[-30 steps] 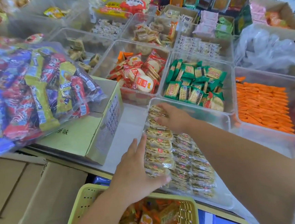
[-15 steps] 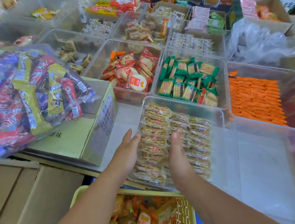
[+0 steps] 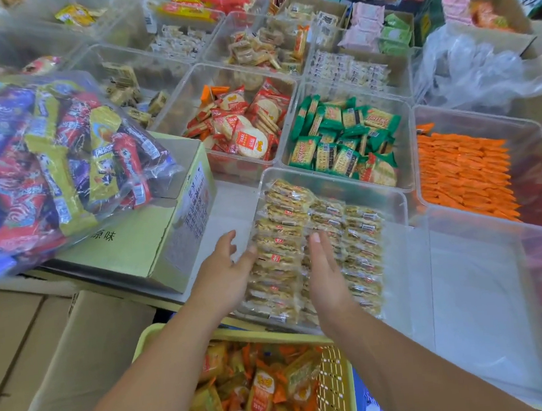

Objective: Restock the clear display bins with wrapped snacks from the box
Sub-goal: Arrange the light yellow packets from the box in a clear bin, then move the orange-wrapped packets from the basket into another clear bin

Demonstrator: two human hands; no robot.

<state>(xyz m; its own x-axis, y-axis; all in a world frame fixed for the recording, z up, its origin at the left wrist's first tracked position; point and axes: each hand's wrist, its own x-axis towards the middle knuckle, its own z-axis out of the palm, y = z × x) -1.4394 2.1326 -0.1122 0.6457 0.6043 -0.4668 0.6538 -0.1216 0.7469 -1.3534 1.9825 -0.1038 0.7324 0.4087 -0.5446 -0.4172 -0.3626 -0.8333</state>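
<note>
A clear display bin (image 3: 333, 185) in front of me holds rows of clear-wrapped brown snacks (image 3: 360, 230). My left hand (image 3: 224, 271) lies flat against the left side of the leftmost row, fingers straight. My right hand (image 3: 326, 277) stands edge-on between the first and second rows, fingers straight, pressing the stack from the right. Neither hand grips a packet. A pale green cardboard box (image 3: 135, 246) sits to the left, with a large clear bag of colourful wrapped candy (image 3: 46, 166) lying on top of it.
A yellow plastic basket (image 3: 333, 386) full of orange and yellow packets stands below my arms. Around the near bin are bins of red packets (image 3: 243, 125), green packets (image 3: 346, 139) and orange packets (image 3: 463, 172). An empty clear bin (image 3: 478, 302) sits at right. Brown cartons (image 3: 30, 351) stand lower left.
My right hand drew back from the far end of the row to its near half. Both hands now flank the leftmost row of snacks. The view has shifted slightly.
</note>
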